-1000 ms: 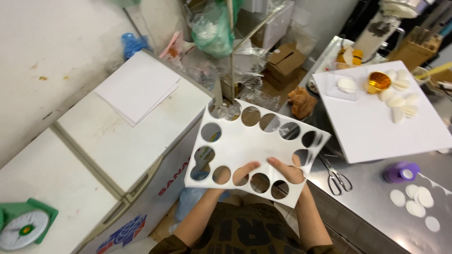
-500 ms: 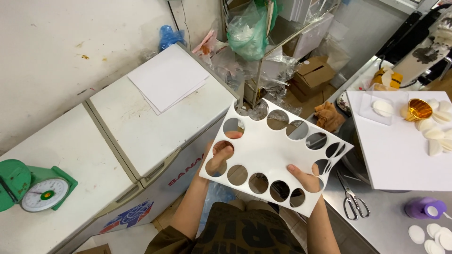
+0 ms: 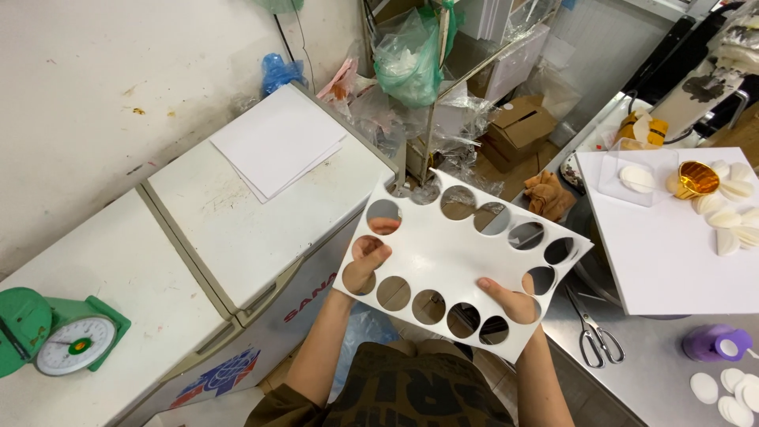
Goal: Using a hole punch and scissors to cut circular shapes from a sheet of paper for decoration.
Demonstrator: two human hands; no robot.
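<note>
Both hands pinch the white board with round cut-out holes (image 3: 451, 265), held in mid-air right of the white chest freezer (image 3: 237, 237): left hand (image 3: 365, 262) through a hole, right hand (image 3: 510, 299) at the near edge. Grip the solid strips, keeping it level.

The sheet (image 3: 455, 265) is held up between the freezer (image 3: 237, 237) on the left and the bench (image 3: 656, 364) on the right. On the freezer lie papers (image 3: 277, 142) at the back and a scale (image 3: 59, 340) at the front. On the bench, scissors (image 3: 589, 332) lie just right of the sheet, a board (image 3: 672, 245) behind them, discs (image 3: 723, 391) at the front right. A box (image 3: 518, 126) sits on the floor behind the sheet.
</note>
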